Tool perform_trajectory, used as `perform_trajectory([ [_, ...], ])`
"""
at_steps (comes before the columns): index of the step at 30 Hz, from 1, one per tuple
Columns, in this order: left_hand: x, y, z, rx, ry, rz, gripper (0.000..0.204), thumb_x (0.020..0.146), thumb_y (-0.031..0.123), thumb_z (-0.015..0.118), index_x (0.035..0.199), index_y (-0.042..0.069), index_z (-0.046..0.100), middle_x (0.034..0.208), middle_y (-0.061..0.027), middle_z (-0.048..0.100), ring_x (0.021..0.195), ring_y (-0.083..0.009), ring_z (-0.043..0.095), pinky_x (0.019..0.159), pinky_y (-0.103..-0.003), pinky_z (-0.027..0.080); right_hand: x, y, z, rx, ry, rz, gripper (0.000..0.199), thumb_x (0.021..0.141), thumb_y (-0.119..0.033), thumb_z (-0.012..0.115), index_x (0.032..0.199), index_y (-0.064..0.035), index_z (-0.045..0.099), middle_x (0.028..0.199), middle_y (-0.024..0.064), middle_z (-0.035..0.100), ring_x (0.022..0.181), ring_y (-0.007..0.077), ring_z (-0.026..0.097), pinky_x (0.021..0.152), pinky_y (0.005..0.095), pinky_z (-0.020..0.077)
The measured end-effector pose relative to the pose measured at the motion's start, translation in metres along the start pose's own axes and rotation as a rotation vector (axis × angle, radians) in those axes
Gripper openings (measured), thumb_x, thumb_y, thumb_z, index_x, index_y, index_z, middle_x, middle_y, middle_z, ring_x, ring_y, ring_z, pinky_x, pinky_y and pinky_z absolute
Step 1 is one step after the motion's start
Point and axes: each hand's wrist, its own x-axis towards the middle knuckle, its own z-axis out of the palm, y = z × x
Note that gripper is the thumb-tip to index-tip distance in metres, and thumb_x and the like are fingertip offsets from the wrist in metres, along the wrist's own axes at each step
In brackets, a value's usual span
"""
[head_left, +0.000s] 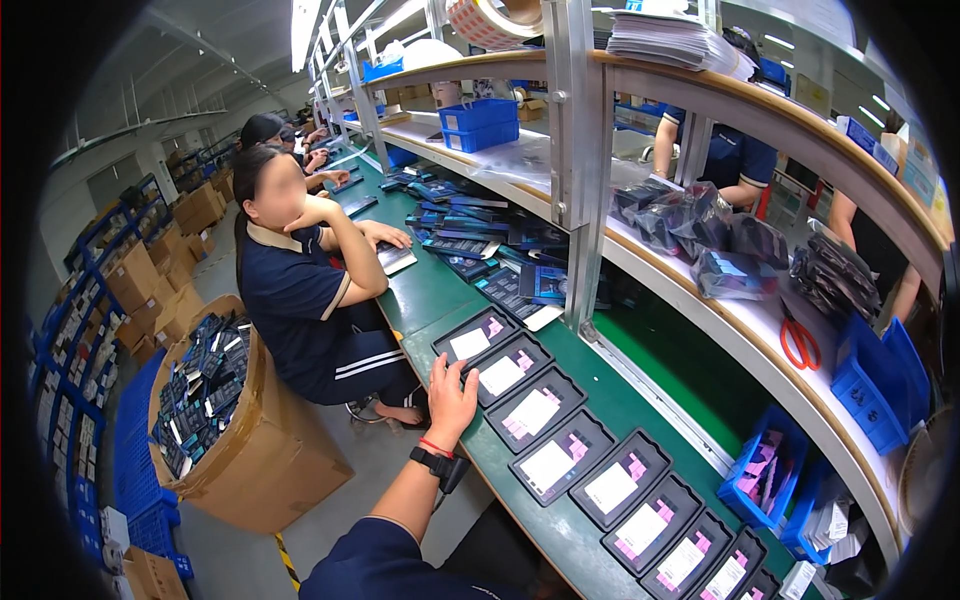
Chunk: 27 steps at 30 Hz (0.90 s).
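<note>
- head view (dirs from l hand): l hand [452,395] back-up, fingers slightly spread, tips by near edge of 2nd blk tray [541,358] at 2 o'clock; contact can't tell
- that tray holds white card [500,376] + pink pcs [524,358]
- other blk trays [656,463] on green bench [430,292]: one at 1, rest in row toward 4
- r hand out of frame, fingers can't tell
- 12: heap of dk boxes [490,230]
- approx 11: seated co-worker [295,270]
- approx 9: full carton [265,455]

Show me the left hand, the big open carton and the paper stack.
Left hand [453,400]: head view, back of the hand.
Big open carton [268,445]: head view, outer wall.
Paper stack [665,46]: head view, sheet edges.
</note>
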Motion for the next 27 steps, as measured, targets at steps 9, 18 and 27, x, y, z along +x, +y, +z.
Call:
perform_trajectory([
  [9, 0.0001, 0.0006, -0.0014, -0.017, 0.003, -0.008, 0.037, 0.087, 0.031, 0.057, 0.105, -0.001, 0.059, 0.126, -0.0270, 0.044, 0.115, -0.0416, 0.044, 0.095, -0.045, 0.037, -0.0071, 0.0086, 0.0083, -0.029, 0.024, -0.008, 0.062, 0.086, -0.040, 0.058, 0.122, 0.0073, 0.045, 0.127, 0.0307, 0.041, 0.116, 0.0462, 0.039, 0.097, 0.0546, 0.0308],
  [18, -0.0008, -0.0008, 0.0004, 0.004, -0.015, -0.002, 0.037, 0.087, 0.031, 0.057, 0.106, 0.000, 0.059, 0.126, -0.0274, 0.044, 0.116, -0.0417, 0.043, 0.096, -0.045, 0.037, -0.0057, 0.0059, 0.0030, 0.005, 0.033, -0.025, 0.059, 0.087, -0.038, 0.057, 0.122, 0.0078, 0.044, 0.126, 0.0306, 0.041, 0.115, 0.0461, 0.040, 0.096, 0.0548, 0.0321],
  [27, 0.0002, 0.0013, -0.0003, -0.010, -0.018, -0.016, 0.038, 0.086, 0.032, 0.057, 0.105, -0.001, 0.059, 0.126, -0.0270, 0.043, 0.116, -0.0416, 0.044, 0.096, -0.045, 0.037, -0.0056, 0.0088, 0.0091, -0.007, 0.085, -0.080, 0.056, 0.087, -0.037, 0.058, 0.119, 0.0071, 0.046, 0.125, 0.0302, 0.042, 0.114, 0.0457, 0.041, 0.095, 0.0544, 0.0327],
])
